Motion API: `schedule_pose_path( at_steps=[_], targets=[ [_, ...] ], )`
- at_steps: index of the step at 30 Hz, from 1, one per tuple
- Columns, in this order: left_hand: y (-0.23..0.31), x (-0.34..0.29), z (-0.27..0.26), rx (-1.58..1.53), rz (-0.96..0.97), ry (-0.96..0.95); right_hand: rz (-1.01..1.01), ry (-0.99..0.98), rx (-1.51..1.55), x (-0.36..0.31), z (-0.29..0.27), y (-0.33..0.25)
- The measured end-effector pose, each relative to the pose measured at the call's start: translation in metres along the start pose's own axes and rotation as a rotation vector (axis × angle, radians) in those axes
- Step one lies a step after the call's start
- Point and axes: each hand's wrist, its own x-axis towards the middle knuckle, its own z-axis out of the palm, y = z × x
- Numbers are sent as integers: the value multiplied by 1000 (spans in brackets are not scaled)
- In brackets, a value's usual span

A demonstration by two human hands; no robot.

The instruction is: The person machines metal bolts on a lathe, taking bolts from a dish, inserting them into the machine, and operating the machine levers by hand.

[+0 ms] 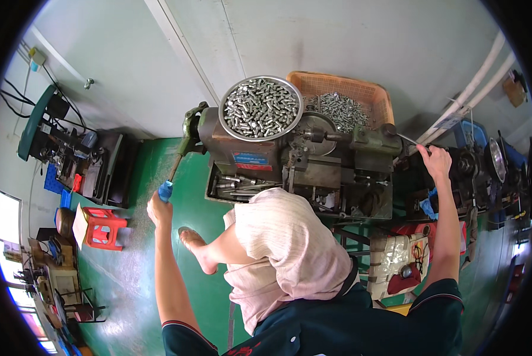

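A small bench lathe (221, 142) stands before me. At its left end a green lever (176, 166) slants down to a blue-wrapped grip (165, 191). My left hand (158, 210) is closed round the lower end of that grip. My right hand (437, 162), arm stretched out, closes on a thin metal handle (406, 139) sticking out from the tailstock (372, 141); its tip is hidden in my fingers. On top of the headstock sits a round metal bowl (221, 115) heaped with short shiny metal pins (261, 108). The workpiece at the spindle is too small to make out.
Behind the lathe, an orange basket (386, 98) holds more metal pins (340, 111). Tools lie in the lathe's front tray (212, 190). A red stool (104, 230) and a machine (94, 157) stand left; a padded chair (384, 267) and more machinery (467, 166) stand right.
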Motion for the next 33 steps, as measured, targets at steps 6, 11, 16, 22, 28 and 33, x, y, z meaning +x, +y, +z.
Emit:
schedule_pose_path(
  at_steps=[6,11,16,22,28,33],
  targets=[
    [6,0,-6,-21,-5,5,58,-27,-8,-3,-4,-5],
    [4,1,-3,-6,-3,15,72,-75,-17,-2,-5,-8],
    [2,0,-1,25,20,41,137,-59,76,1,2,-3],
    [8,-3,-5,22,6,47,-39,473,153,58,19,-74],
    [4,-2,0,31,-23,44,-319,-343,800,76,15,-239],
    [3,-2,-1,41,-34,34,-396,-630,977,75,42,-284]
  ],
)
